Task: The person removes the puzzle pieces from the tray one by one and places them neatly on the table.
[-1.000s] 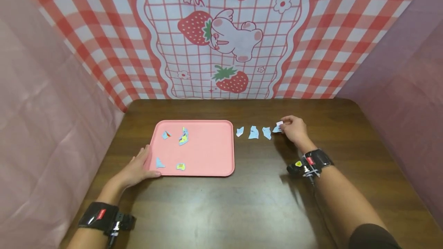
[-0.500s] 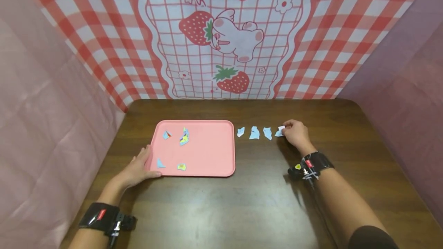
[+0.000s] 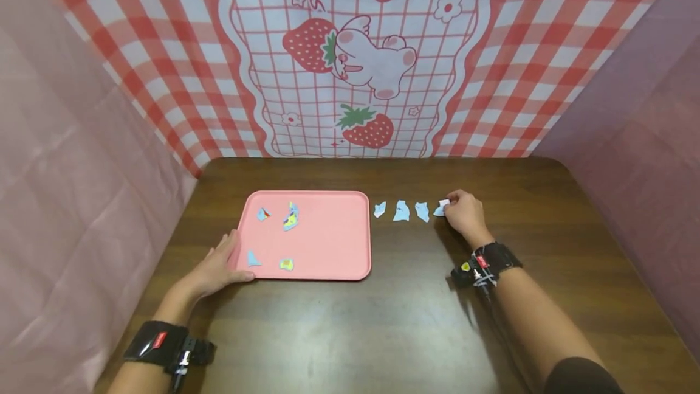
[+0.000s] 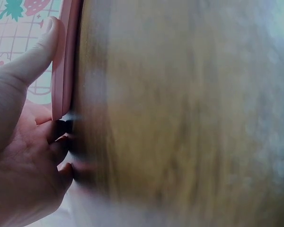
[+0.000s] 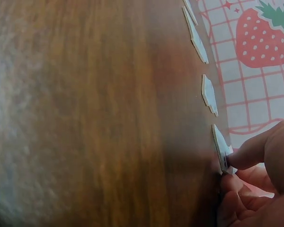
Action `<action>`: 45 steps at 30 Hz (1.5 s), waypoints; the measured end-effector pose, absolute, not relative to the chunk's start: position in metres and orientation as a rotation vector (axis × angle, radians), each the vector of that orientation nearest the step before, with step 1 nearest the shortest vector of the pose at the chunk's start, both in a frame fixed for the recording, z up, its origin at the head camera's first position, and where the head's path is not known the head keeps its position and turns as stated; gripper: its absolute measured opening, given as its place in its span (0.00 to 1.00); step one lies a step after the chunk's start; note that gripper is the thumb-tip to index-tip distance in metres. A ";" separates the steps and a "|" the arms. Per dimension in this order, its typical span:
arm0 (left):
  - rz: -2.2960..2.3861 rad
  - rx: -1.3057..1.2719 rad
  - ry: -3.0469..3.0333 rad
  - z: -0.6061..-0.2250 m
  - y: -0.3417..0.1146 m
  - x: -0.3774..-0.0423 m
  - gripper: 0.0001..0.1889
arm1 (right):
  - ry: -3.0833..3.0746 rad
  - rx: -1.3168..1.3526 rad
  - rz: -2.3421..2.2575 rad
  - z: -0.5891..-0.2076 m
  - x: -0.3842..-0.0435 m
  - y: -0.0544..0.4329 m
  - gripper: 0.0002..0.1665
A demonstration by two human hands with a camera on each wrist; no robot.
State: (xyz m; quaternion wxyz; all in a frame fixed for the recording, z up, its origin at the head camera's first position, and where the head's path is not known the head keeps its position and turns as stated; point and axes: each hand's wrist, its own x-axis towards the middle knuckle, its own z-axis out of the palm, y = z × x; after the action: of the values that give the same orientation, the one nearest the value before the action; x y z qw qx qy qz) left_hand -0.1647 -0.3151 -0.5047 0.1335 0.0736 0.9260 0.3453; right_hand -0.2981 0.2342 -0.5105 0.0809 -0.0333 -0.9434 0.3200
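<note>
My right hand pinches a light-blue and white puzzle piece at the right end of a row on the table. In the right wrist view, the thumb lies on that piece's near end, and fingers partly hide it. Left of it, three more pale-blue puzzle pieces lie apart: one, another and a small one beside the tray. My left hand rests against the left front corner of the pink tray, thumb along the front rim, fingers by the left side.
On the tray lie a blue piece with red, a yellow and blue piece, a blue corner piece and a yellow piece. The brown table meets a checked strawberry cloth at the back.
My right hand has shifted slightly nearer with the pinched piece, then stayed almost still. My left hand and the tray have not visibly moved.
</note>
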 end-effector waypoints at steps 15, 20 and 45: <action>1.030 0.204 2.670 -0.506 -0.316 -0.158 0.64 | -2.794 -0.051 0.949 -0.513 -0.295 0.233 0.16; 1.025 0.199 2.670 -0.503 -0.315 -0.158 0.64 | -2.807 -0.080 0.968 -0.511 -0.295 0.233 0.18; 1.008 0.211 2.670 -0.499 -0.313 -0.161 0.63 | -2.773 -0.023 1.094 -0.496 -0.287 0.210 0.22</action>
State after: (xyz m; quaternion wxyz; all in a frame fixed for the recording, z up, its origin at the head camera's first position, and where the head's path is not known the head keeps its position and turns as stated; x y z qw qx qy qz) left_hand -0.1605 -0.3128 -0.4986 0.1397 0.0731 0.9239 0.3487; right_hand -0.2870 0.2102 -0.4961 0.0800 -0.0077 -0.9272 0.3658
